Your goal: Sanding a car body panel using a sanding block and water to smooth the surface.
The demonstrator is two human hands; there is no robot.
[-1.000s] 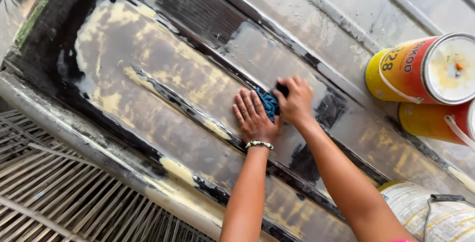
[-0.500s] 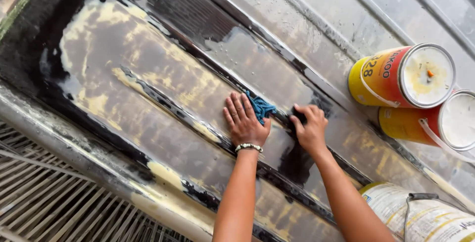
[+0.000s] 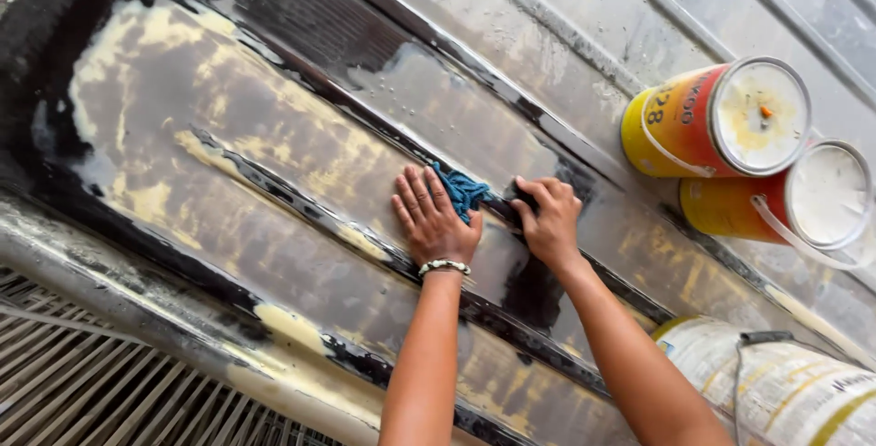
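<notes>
Left hand (image 3: 434,220) lies flat, fingers spread, palm pressing a blue rag (image 3: 460,192) onto the ribbed metal panel (image 3: 274,136); only the rag's top edge shows past the fingertips. Right hand (image 3: 546,218) sits just beside it, fingers curled down onto a small dark pad (image 3: 522,193) held against the raised black rib; what the pad is made of cannot be told. Panel surface is wet, streaked cream-yellow over grey, black along ribs and borders. Judgement: rubbing goes best along the rib lines, weight kept even through the palm, rag kept bunched under the hand. Open room lies up-left across the broad streaked field. To the right, two paint cans (image 3: 721,122) lie on their sides, and a white bucket (image 3: 776,382) sits near the right forearm. A slatted grille (image 3: 100,391) borders the lower-left edge.
</notes>
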